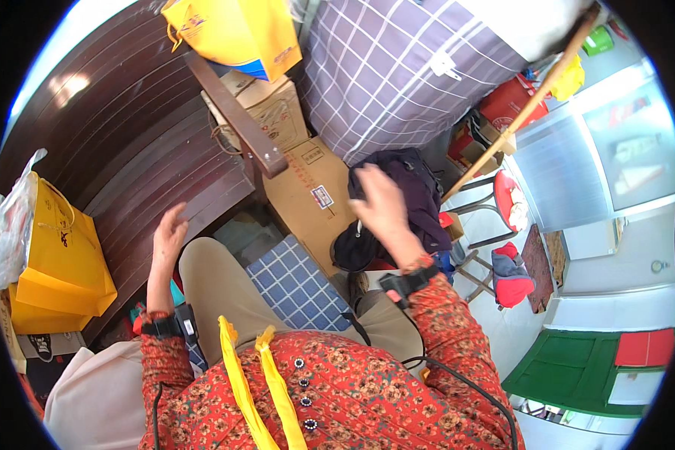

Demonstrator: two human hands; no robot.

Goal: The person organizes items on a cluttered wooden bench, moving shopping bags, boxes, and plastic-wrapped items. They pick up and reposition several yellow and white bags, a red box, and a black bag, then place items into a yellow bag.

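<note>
My left hand (169,239) is raised with its fingers loosely curled and apart, holding nothing, beside the dark wooden bench (202,169) and above my left knee. My right hand (383,211) reaches forward with fingers apart, over or against a dark bundle of clothing (422,197); whether it touches the cloth I cannot tell. Just below that hand is a black cap-like item (353,247). A flat brown cardboard box (301,194) bearing print lies ahead of me. Between my knees is a blue checked cushion or cloth (298,287). Two yellow strips (242,382) hang over my floral top.
Yellow paper bags stand at left (62,259) and on top of a carton (236,34). A large purple checked fabric bag (382,73) stands ahead. To the right are a wooden pole (500,138), a red-seated chair (505,199) and a stool with red and grey cloth (512,275).
</note>
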